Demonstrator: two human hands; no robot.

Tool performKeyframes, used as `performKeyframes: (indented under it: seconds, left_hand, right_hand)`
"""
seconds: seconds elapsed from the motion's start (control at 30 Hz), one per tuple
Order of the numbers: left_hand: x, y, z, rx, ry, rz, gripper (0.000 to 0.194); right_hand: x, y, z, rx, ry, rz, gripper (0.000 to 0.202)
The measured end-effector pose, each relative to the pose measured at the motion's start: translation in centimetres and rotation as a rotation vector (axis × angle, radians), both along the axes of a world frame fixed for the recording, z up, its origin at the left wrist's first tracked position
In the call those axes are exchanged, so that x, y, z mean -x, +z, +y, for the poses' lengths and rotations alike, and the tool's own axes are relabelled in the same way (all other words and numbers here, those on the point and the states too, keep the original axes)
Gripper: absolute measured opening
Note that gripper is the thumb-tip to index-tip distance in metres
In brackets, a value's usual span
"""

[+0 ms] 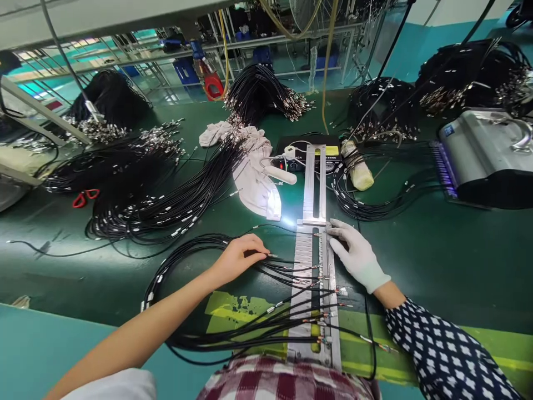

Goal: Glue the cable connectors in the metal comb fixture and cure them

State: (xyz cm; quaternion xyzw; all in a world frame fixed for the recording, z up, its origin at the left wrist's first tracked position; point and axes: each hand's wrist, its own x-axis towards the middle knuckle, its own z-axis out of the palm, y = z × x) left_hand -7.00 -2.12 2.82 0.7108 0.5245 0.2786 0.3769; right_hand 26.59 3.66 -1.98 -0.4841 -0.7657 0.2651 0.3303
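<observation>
My bare left hand (239, 260) is closed, its thumb and forefinger pinching a black cable near its stripped end (272, 255), just left of a slotted metal jig (303, 250). My right hand (357, 256), in a white glove, has its fingertips against the jig's right edge, thumb and forefinger apart. Several black cables (283, 319) lie across the lower half of the jig, their ends with coloured wires in a row along its right rail (333, 328). These cables loop round to the left below my left forearm.
Cable bundles (141, 172) cover the left and back of the green table (416, 261). A black control box (287, 145) sits behind the jig, near a white cloth (252, 189) and a lamp. Red-handled scissors (85, 198) lie left; a silver machine (491, 150) stands right.
</observation>
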Motion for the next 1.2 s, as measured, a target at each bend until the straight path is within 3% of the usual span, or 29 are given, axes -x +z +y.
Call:
performKeyframes:
  seconds: [0.1, 0.2, 0.3, 0.37, 0.6, 0.87, 1.03, 1.2]
  left_hand:
    - [-3.8, -0.3, 1.1, -0.142, -0.029, 0.031, 0.016]
    - [-8.5, -0.8, 2.7, -0.2, -0.152, 0.1, 0.017]
    - [-11.0, -1.3, 3.5, -0.21, -0.242, 0.208, 0.016]
    - [-10.7, -1.5, 3.1, -0.209, -0.22, 0.25, 0.015]
    - [-6.1, -2.6, 0.7, -0.206, -0.076, 0.198, 0.013]
    - [-5.8, -3.5, 4.3, -0.423, -0.163, 0.129, 0.023]
    - [-5.4, -3.8, 5.1, -0.421, -0.176, 0.166, 0.025]
    - [-5.7, -3.2, 5.4, -0.384, -0.227, 0.171, 0.029]
  right_hand:
    - [0.1, 0.0, 0.2, 0.012, -0.012, 0.025, 0.026]
    - [0.2, 0.2, 0.2, 0.004, -0.01, 0.034, 0.025]
    - [0.1, 0.4, 0.0, -0.009, 0.004, 0.034, 0.024]
    - [0.1, 0.5, 0.0, -0.006, 0.005, 0.033, 0.024]
    - [0.3, 0.4, 0.0, 0.014, -0.009, 0.015, 0.023]
    - [0.3, 0.5, 0.0, 0.015, -0.019, -0.004, 0.021]
    - [0.4, 0.5, 0.1, 0.027, -0.024, -0.011, 0.02]
    - [0.4, 0.9, 0.1, 0.04, -0.023, -0.005, 0.02]
